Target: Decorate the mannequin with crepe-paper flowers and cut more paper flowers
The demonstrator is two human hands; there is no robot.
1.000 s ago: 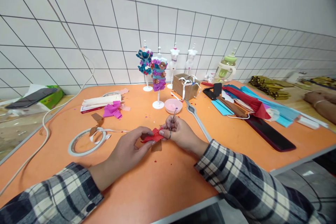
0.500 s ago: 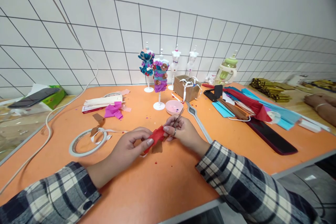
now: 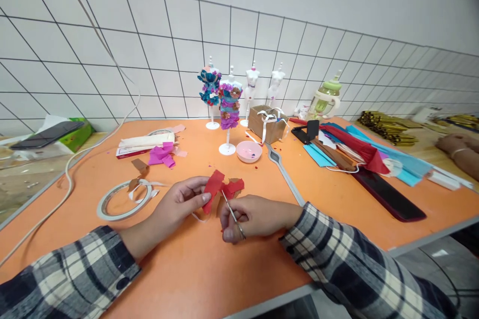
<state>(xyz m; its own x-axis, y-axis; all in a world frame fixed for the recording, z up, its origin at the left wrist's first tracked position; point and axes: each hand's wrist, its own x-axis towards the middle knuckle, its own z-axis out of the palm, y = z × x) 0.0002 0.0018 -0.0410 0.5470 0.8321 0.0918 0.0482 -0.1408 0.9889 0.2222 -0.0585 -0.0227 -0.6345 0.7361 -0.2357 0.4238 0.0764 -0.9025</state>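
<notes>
My left hand (image 3: 189, 199) pinches a strip of red crepe paper (image 3: 213, 189) between thumb and fingers. My right hand (image 3: 249, 219) is closed around a small pair of metal scissors (image 3: 232, 213), the thin tip pointing up and away beside the red strip. Just beyond the tip, a second red paper piece (image 3: 235, 188) lies over a brown scrap; whether it joins the strip is unclear. A white ribbon end (image 3: 198, 218) curves below my left fingers. Tiny red bits dot the orange table (image 3: 187, 269).
Behind are a pink bowl (image 3: 249, 151), a decorated mannequin (image 3: 229, 109), more mannequins and a cardboard box (image 3: 267, 124). To the left lie a tape roll (image 3: 108, 214) and purple paper (image 3: 162, 154). On the right are a phone (image 3: 389, 194), coloured paper and a bottle (image 3: 325, 102).
My right hand has moved down and turned, bringing the scissors' tip to the paper. The red paper now shows as a raised strip and a piece beyond it.
</notes>
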